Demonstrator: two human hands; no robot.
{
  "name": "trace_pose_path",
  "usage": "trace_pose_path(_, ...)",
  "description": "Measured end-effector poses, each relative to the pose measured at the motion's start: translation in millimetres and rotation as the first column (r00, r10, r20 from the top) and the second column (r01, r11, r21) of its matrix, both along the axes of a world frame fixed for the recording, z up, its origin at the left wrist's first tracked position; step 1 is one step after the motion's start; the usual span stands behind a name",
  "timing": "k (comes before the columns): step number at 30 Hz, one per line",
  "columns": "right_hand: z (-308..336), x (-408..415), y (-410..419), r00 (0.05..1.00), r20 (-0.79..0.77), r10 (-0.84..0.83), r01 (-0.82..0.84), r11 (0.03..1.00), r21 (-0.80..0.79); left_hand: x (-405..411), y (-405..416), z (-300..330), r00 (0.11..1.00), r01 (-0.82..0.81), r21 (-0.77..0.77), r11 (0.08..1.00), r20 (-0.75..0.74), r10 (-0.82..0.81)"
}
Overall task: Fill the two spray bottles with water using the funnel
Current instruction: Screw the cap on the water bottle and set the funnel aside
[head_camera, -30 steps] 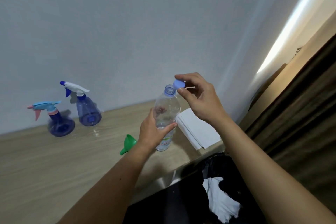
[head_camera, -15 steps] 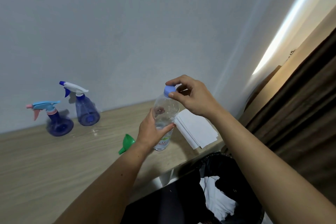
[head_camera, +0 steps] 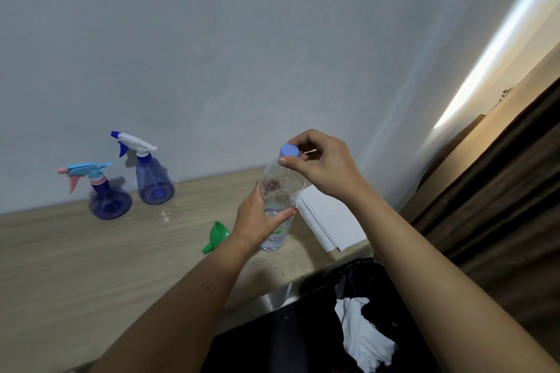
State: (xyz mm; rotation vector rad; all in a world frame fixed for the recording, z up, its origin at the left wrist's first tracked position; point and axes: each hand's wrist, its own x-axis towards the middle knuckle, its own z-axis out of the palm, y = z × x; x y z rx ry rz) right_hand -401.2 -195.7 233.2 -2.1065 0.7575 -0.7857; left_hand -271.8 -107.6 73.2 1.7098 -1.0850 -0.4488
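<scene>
A clear plastic water bottle (head_camera: pixel 280 191) stands upright on the wooden table (head_camera: pixel 91 266), with little water visible inside. My left hand (head_camera: pixel 257 218) grips its middle. My right hand (head_camera: pixel 321 163) pinches the blue cap (head_camera: pixel 289 150), which sits on the bottle's neck. A green funnel (head_camera: pixel 216 236) lies on its side just left of the bottle. Against the wall at the left stand two blue spray bottles with heads fitted: a round one with a light blue and pink trigger (head_camera: pixel 106 194) and a taller one with a white and blue trigger (head_camera: pixel 151 179).
A stack of white paper (head_camera: pixel 330 221) lies on the table right of the bottle, near the edge. Below the table edge is a black bin bag (head_camera: pixel 348 297) holding white crumpled paper. A brown curtain (head_camera: pixel 500 206) hangs at the right. A grey wall backs the table.
My right hand brought the blue cap from beside the open neck down onto the bottle's neck. My left hand kept hold of the bottle.
</scene>
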Motion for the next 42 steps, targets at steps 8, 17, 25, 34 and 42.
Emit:
trace_pose_path(8, 1, 0, -1, 0.995, -0.011, 0.1, -0.099, 0.994, 0.055, -3, 2, 2, 1.0, -0.015, 0.022, 1.0, -0.014, 0.015)
trace_pose_path(17, -8, 0, 13, 0.998, 0.041, -0.047, 0.043, 0.995, 0.088, -10, 1, 4, 0.999, -0.033, 0.027, 0.999, -0.026, 0.034)
trace_pose_path(25, -6, -1, 3, 0.997, 0.024, 0.079, -0.081, 0.994, 0.07, -9, 1, 4, 0.998, -0.036, 0.044, 0.998, -0.043, 0.038)
trace_pose_path(34, -26, 5, 1, 0.989, 0.14, 0.042, -0.062, 0.988, 0.138, -13, 0, 5, 0.998, -0.051, 0.015, 0.999, -0.048, 0.052)
trace_pose_path(42, -35, -9, 13, 0.987, 0.158, 0.033, -0.048, 0.995, 0.092, 0, 23, -5, 1.0, 0.001, 0.097, 0.995, 0.023, -0.003)
